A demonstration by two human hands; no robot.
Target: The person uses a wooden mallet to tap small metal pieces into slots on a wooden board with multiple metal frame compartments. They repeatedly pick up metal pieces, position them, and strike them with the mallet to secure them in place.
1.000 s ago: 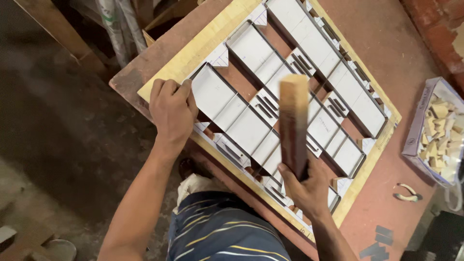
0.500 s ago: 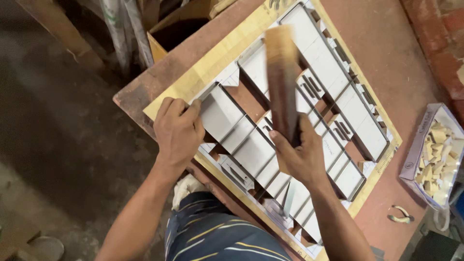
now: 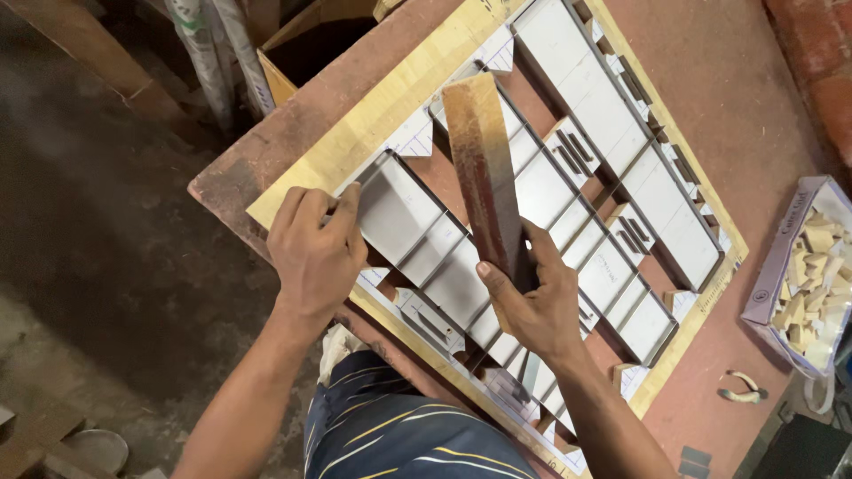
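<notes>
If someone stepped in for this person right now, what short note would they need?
Left hand: pressing flat on the near-left corner of the metal strip frame.
Right hand: grip closed on a wooden block, held tilted over the frame's middle.
Frame lies on a yellow board on the reddish table. Box of wood bits at right.
Done: strips sit in the board. How much is left cannot be told.

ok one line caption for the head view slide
Left hand presses a metal strip frame on a board while right hand grips a wooden block.
</notes>
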